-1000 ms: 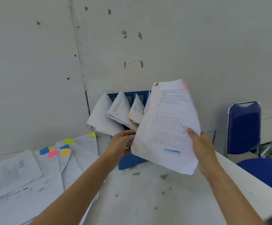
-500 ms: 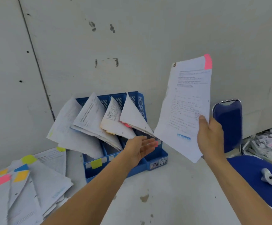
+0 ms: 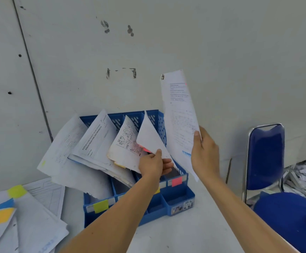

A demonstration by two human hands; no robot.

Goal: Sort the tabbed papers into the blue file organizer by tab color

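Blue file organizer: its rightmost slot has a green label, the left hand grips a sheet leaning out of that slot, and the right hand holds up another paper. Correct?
Only the colour is wrong: the head view shows a pink label on the rightmost slot of the blue file organizer. The left hand does grip a sheet there, and the right hand holds up another paper.

Head camera looks forward and down, close over the table (image 3: 176, 232)
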